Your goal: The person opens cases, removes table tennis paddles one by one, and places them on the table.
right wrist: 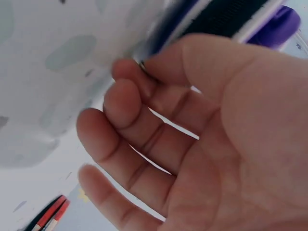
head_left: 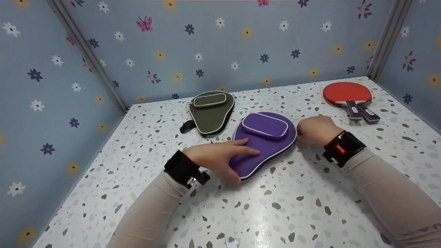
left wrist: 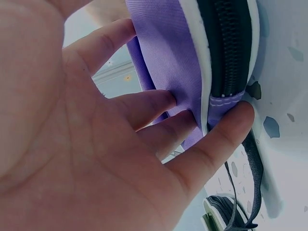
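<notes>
A purple paddle-shaped case (head_left: 272, 147) with white piping and a raised pocket lies on the speckled table. My left hand (head_left: 220, 156) rests on its narrow end with the fingers spread and fairly straight. The left wrist view shows the fingertips touching the cloth and the edge near the end of the black zipper (left wrist: 227, 43). At the rounded far right edge, my right hand (head_left: 317, 130) has its fingers curled. Its thumb and index finger pinch a small zipper pull (right wrist: 142, 65), mostly hidden by the fingertips.
A dark green case (head_left: 211, 119) of the same shape lies behind to the left, with a black strap (head_left: 187, 126). Two table tennis bats (head_left: 346, 92), the upper one red, overlap at the back right. Flower-patterned panels (head_left: 241, 44) enclose the table's back and sides.
</notes>
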Motion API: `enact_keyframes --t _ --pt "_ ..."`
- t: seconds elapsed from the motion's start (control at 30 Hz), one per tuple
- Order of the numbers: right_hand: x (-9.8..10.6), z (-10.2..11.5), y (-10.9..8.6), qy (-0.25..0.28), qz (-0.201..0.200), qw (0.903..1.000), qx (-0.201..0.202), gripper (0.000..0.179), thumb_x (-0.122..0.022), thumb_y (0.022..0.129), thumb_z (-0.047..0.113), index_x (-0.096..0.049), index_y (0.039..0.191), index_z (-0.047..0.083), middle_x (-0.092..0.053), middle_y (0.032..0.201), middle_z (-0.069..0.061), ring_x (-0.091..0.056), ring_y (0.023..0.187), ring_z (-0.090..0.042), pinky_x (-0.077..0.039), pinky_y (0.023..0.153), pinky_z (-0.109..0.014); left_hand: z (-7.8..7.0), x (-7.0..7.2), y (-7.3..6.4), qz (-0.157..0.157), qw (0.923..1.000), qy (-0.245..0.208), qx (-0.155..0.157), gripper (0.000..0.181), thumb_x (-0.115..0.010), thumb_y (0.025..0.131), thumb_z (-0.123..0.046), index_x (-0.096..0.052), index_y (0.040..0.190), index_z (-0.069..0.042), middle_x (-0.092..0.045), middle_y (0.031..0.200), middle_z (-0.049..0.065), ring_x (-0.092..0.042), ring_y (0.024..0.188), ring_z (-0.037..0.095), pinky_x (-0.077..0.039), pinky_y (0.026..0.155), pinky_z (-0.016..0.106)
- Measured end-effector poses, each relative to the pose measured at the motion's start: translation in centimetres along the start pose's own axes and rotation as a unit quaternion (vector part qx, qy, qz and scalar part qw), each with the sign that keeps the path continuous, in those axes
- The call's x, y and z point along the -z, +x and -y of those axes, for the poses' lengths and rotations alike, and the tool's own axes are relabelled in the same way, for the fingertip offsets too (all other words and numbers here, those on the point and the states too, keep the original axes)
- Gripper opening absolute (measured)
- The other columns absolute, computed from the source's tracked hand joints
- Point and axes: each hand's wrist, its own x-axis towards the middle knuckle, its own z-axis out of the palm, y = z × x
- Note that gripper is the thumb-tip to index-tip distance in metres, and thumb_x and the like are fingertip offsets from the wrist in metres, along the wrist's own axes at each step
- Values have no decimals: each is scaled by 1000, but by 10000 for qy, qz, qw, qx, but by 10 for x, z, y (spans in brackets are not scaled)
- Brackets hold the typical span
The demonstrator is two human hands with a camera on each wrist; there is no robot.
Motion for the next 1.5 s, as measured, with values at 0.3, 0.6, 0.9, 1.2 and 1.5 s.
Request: enact_keyframes --t 0.3,0.6,0.9,1.2,1.5 --pt "8 6 -6 -67 546 9985 59 21 -72 92 22 -66 74 14 -60 72 0 -56 68 -22 -47 63 -41 0 0 1 1 10000 -30 -27 102 -93 86 -48 -34 169 -58 -8 185 2 -13 168 37 -17 132 55" --pt "13 14 -9 -164 605 9979 182 21 -73 88 20 -63 70 17 -59 69 2 -55 66 -19 -44 60 -38 2 0 1 -15 10000 -65 -32 103 -93 86 -49 -33 169 -58 -8 185 3 -15 167 39 -17 132 57" --pt "9 15 -6 117 112 9999 32 19 -78 88 16 -67 73 15 -61 70 1 -56 65 -21 -45 62 -41 0 -1 2 -74 9999 -85 16 101 -90 88 -49 -31 169 -58 -9 185 4 -19 166 39 -19 132 57" --pt "1 12 -3 -11 -141 9999 85 22 -68 98 17 -66 76 12 -63 73 -3 -60 68 -25 -56 69 -53 -4 -6 6 -236 9997 11 52 100 -89 90 -54 -31 171 -54 -10 184 9 -19 167 39 -19 132 56" --pt "-4 5 0 -118 -285 9993 -215 17 -67 94 15 -68 77 11 -65 74 -4 -61 69 -27 -57 65 -56 -11 -14 14 -650 9977 201 -57 99 -86 90 -61 -32 172 -49 -18 182 14 -26 165 40 -25 131 55"
